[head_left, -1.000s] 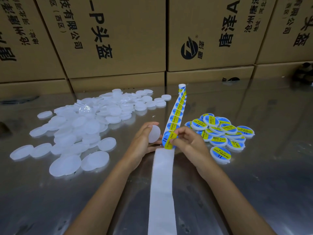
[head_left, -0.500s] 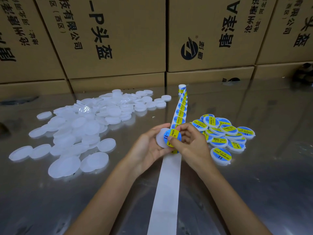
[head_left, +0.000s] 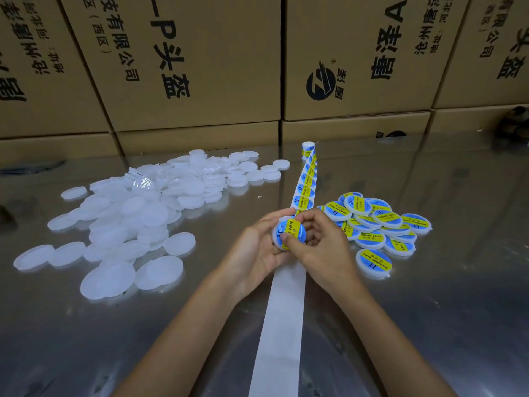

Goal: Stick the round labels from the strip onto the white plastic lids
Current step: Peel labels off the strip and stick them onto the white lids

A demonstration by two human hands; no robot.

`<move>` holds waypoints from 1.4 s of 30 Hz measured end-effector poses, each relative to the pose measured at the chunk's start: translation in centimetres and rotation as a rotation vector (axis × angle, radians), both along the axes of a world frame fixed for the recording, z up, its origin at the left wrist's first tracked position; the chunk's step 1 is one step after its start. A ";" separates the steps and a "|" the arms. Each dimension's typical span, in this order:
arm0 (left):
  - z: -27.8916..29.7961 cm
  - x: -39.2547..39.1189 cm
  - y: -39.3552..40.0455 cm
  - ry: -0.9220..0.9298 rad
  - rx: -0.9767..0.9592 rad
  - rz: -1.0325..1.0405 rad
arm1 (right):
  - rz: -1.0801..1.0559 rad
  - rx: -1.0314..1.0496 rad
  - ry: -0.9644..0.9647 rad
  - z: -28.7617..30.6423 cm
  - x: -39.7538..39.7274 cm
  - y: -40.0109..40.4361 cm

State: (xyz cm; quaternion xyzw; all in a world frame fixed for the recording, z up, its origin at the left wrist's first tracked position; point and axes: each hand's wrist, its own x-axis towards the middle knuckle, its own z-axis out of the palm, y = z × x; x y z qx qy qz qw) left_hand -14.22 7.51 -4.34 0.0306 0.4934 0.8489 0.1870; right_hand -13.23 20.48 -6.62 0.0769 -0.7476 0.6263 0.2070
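Observation:
My left hand (head_left: 256, 250) grips a white plastic lid (head_left: 277, 230) from the left, its top turned toward me. A blue and yellow round label (head_left: 292, 228) lies on that lid. My right hand (head_left: 320, 247) curls round the lid from the right, its thumb pressing on the label's lower edge. The label strip (head_left: 306, 184) runs from behind my hands to the back of the table, with several labels on it. Its bare white backing (head_left: 282, 325) trails toward me between my forearms.
A big heap of plain white lids (head_left: 137, 213) covers the table's left side. Labelled lids (head_left: 378, 224) are piled to the right of my hands. Stacked cardboard boxes (head_left: 183, 67) wall off the back. The table top (head_left: 443, 310) is shiny metal.
The label came off the strip in my right hand and moved onto the lid in my left hand. My right thumb now presses it down.

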 end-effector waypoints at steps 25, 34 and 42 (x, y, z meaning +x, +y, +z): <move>0.0 -0.1 -0.5 0.020 0.126 -0.063 | -0.156 0.337 0.157 -1.1 -0.6 0.8; -0.5 -0.7 -1.6 0.238 -0.272 -0.051 | -0.143 0.308 0.117 -1.5 -1.2 1.2; -0.5 -0.4 -1.8 0.265 -0.357 0.258 | -0.086 0.284 -0.001 -1.8 -1.1 1.1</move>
